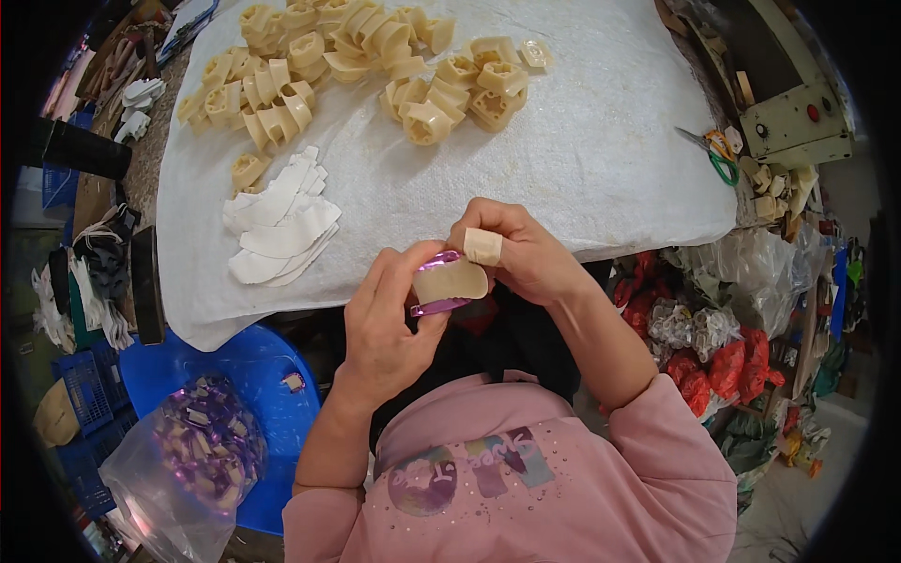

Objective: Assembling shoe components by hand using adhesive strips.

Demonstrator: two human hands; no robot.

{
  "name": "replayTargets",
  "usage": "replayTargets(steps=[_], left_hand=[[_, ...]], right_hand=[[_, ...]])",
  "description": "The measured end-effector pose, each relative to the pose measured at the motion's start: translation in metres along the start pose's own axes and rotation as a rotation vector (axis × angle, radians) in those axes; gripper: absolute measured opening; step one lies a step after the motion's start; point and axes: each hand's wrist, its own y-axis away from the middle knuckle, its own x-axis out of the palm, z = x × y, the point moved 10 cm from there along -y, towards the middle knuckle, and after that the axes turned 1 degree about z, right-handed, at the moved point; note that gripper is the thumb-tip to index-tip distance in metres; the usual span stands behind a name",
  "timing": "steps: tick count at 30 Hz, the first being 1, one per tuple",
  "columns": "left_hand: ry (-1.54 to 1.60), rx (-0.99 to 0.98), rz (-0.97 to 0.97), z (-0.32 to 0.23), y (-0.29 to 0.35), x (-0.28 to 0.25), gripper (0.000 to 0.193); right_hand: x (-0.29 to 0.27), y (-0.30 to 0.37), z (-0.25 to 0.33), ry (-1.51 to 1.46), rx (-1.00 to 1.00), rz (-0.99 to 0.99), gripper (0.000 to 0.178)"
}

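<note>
- White sheeting (610,159) covers the worktop, its near edge hanging in front of the person, perhaps to keep the work clean.
- Blue tub (282,422), low at the left below the table edge, within what seems easy reach of the left arm.
- Clear plastic bag (141,488), lying in and over the tub's near side, around many small purple-and-cream pieces (206,432); it probably keeps them together.
- Cream moulded parts (427,122), heaped toward the far side, which leaves the near strip free for the hands.
- White curved sheets (286,225), overlapped flat just left of the hands, likely so that one can be picked off easily.
- Left hand (389,324), closed around the left side of a purple-rimmed cream piece (449,281), apparently steadying it.
- Right hand (521,249), fingers curled narrow at that piece's right end; whether they pinch anything, I cannot tell.
- Purple-rimmed cream piece: held just off the table's near edge, its curved cream face turned up, presumably for a clear view.
- Beige wrap (483,246) on a right-hand digit, maybe for protection.
</note>
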Motion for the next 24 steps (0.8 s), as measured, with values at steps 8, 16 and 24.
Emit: replayTargets(steps=[8, 16, 24], left_hand=[[-0.161, 0.101, -0.048, -0.013, -0.001, 0.005, 0.047], [-0.311, 0.281, -0.21, -0.03, 0.0, -0.002, 0.047], [-0.393, 0.241, -0.347, -0.027, -0.001, -0.002, 0.049]], right_hand=[[0.022, 0.016, 0.048, 0.81, -0.364, -0.069, 0.011], [0.016, 0.018, 0.028, 0.274, -0.267, -0.024, 0.024], [0.009, 0.015, 0.017, 0.361, -0.347, -0.13, 0.03]])
